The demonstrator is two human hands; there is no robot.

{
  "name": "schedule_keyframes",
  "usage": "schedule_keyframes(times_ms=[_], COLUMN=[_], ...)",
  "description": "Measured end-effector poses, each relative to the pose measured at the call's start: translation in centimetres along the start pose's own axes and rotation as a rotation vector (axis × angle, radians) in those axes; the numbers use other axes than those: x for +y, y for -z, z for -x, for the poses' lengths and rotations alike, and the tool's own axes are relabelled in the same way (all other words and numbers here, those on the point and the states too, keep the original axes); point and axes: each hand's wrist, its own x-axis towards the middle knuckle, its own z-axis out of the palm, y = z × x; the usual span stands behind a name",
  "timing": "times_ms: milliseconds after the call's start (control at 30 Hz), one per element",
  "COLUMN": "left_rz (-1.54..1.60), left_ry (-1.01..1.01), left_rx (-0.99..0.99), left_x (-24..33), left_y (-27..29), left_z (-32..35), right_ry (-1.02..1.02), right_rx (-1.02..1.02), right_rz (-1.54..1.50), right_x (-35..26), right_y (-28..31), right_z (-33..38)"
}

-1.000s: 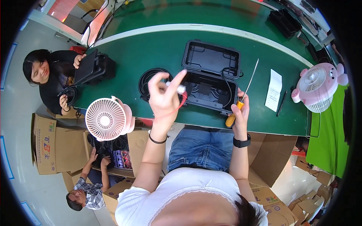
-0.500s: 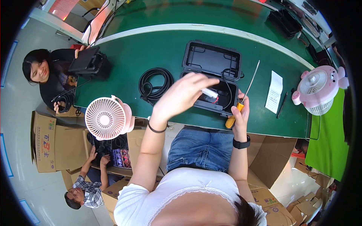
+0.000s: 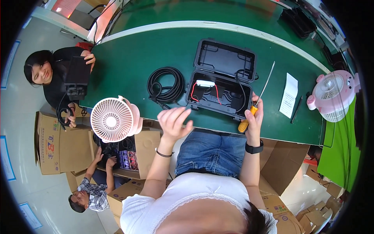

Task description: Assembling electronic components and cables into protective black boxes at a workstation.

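My right hand (image 3: 254,121) is closed round the yellow handle of a long screwdriver (image 3: 266,85), whose shaft points up and away. Its fingers also reach the right front corner of an open black plastic case (image 3: 233,107). The lid (image 3: 224,57) is tipped back on the far side. Inside the case lie a white rectangular part (image 3: 205,83) with red wires and a black cable along the right side. My left hand (image 3: 174,123) hovers over the table's front edge, fingers loosely bent and apart, holding nothing. Just beyond it lies a coiled black cable (image 3: 150,86).
Pink fans stand at the left (image 3: 112,120) and right (image 3: 329,91). A paper slip (image 3: 288,95) and a black pen (image 3: 297,110) lie right of the case. At far left a co-worker holds a black box (image 3: 77,72). Another person reaches into a carton (image 3: 150,150) below the table.
My left hand has drawn back from over the case toward me, uncovering the white part and red wires. My right hand keeps hold of the screwdriver. The co-worker's black box has shifted left.
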Motion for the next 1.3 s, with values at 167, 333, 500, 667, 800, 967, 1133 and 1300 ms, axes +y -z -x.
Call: schedule_keyframes(times_ms=[167,333,500,667,800,967,1133,1300], left_rz=[-0.035,0.072,0.155,0.237,0.208,0.193,0.216,0.165], left_ry=[0.144,0.065,0.061,0.023,0.075,0.124,-0.009,-0.003], left_rx=[-0.132,-0.283,-0.380,-0.388,-0.380,-0.332,-0.329,-0.388], left_x=[1.1,1.1,0.2,0.0,0.5,0.7,-0.1,0.4], left_y=[-0.5,-0.9,-0.4,-0.9,-0.7,-0.5,-1.3,-0.6], left_z=[-2.0,-5.9,-6.8,-7.2,-6.6,-7.2,-6.7,-7.2], right_ry=[-0.028,-0.041,-0.098,-0.008,0.031,-0.140,-0.056,0.149], right_rx=[-0.004,-0.008,-0.021,0.110,0.106,-0.092,-0.162,-0.184], right_rz=[-0.006,-0.033,0.022,0.057,0.371,0.528,0.415,0.345], right_x=[-0.5,-0.6,-1.5,-3.4,-5.3,-6.0,-5.9,-7.2], right_y=[-0.5,-0.6,-0.2,0.4,-0.4,-0.9,-0.5,-0.3], right_z=[0.3,0.4,-0.3,-4.8,-8.7,-13.1,-13.0,-11.5])
